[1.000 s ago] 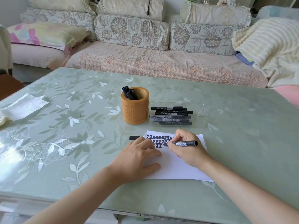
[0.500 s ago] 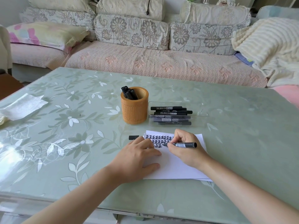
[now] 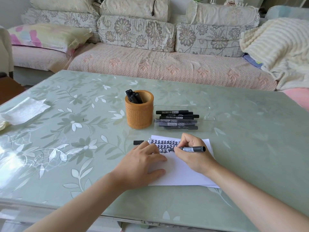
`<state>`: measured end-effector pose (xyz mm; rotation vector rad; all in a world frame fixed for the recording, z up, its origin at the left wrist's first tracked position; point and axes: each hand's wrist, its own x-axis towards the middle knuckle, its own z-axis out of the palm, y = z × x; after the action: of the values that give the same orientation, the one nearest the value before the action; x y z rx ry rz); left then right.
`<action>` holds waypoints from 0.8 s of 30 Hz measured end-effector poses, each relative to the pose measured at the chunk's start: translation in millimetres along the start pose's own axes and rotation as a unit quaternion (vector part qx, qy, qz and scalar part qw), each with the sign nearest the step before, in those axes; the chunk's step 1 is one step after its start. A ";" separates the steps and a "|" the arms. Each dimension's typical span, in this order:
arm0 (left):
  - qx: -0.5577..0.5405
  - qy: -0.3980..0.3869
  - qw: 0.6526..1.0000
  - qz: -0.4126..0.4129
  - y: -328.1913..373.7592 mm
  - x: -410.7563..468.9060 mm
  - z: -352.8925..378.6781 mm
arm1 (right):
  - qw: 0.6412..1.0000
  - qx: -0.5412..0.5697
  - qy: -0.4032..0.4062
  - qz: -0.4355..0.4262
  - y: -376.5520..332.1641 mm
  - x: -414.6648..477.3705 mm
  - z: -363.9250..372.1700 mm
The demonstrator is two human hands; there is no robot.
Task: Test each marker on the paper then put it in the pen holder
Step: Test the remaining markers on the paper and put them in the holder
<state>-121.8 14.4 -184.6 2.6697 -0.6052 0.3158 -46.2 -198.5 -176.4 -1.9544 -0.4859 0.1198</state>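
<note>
The right hand (image 3: 192, 154) pinches a marker (image 3: 190, 149), tip on the paper (image 3: 182, 174). Left of it, the left hand (image 3: 142, 163) presses flat, fingers straight.

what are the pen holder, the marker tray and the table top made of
Pen holder: probably bamboo or wood; matte tan wall with fine texture, thick smooth rim.
Tray: likely clear plastic; markers show through its walls.
Table top: glossy glass or vinyl over a leaf print; it reflects bright light.
</note>
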 end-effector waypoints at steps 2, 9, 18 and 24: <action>0.000 0.002 1.000 -0.001 -0.1 0.2 0.0 | 1.000 -0.003 -0.007 -0.001 0.7 -0.2 0.4; -0.002 0.004 1.000 0.004 -0.9 -0.3 0.6 | 1.000 -0.017 -0.011 -0.009 1.7 1.3 -0.3; -0.004 0.009 1.000 0.014 -2.8 -0.2 1.9 | 0.999 0.038 -0.003 0.010 -3.2 1.1 -1.1; -0.021 0.005 1.000 0.020 -3.4 2.1 -2.0 | 0.994 0.106 0.037 -0.001 -9.5 3.0 -5.2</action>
<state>-118.7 17.3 -183.3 2.6172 -0.6546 0.3226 -44.6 -198.4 -165.2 -1.7438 -0.4089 0.0931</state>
